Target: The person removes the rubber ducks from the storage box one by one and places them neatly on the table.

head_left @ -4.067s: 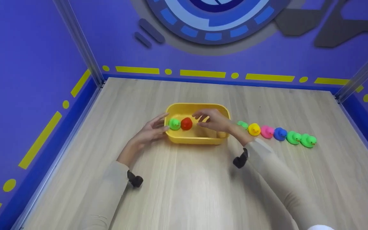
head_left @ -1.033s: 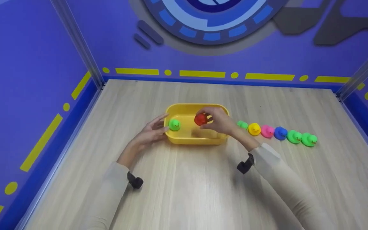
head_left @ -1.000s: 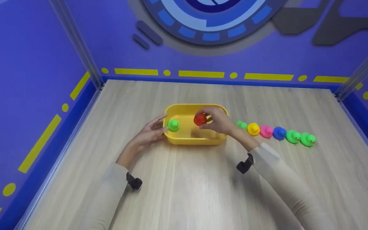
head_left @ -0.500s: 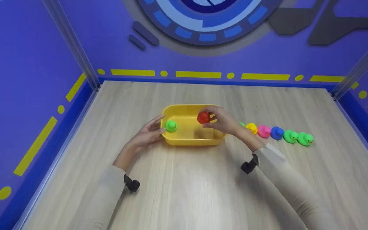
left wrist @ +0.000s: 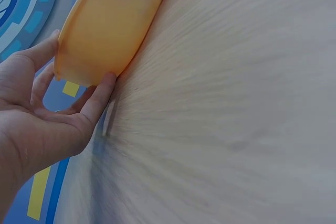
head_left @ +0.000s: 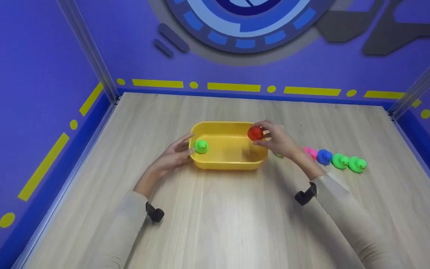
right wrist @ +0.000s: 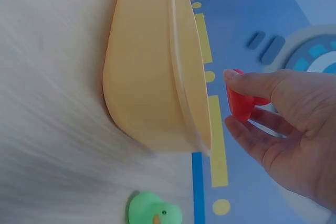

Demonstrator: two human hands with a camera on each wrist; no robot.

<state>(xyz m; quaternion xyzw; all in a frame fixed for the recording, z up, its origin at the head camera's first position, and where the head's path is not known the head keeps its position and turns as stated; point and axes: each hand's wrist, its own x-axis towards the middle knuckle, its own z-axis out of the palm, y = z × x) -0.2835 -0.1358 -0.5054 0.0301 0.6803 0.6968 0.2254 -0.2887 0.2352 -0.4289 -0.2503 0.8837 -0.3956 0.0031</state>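
In the head view my left hand (head_left: pixel 171 157) rests against the left end of a yellow plastic basket (head_left: pixel 230 165). Its fingers lie fairly straight along the end wall, and the left wrist view shows fingertips touching the basket (left wrist: pixel 105 30). My right hand (head_left: pixel 280 142) pinches a red toy duck (head_left: pixel 255 133) between thumb and fingers, over the basket's right end. The right wrist view has this red duck (right wrist: pixel 240 100) held higher than the rim, apart from the basket. A green toy duck (head_left: pixel 201 146) sits inside the basket at its left end.
Right of the basket, ducks stand in a row: pink (head_left: pixel 309 152), blue (head_left: pixel 324 157) and two green, the last green duck (head_left: pixel 357 164) farthest right. My right hand and forearm hide part of the row. Blue panel walls (head_left: pixel 237 67) enclose the wooden table (head_left: pixel 215 216).
My right hand has taken hold of the red duck, lifted it from beside the green one and carried it right to the basket's right end. My left hand stays at the basket's left end.
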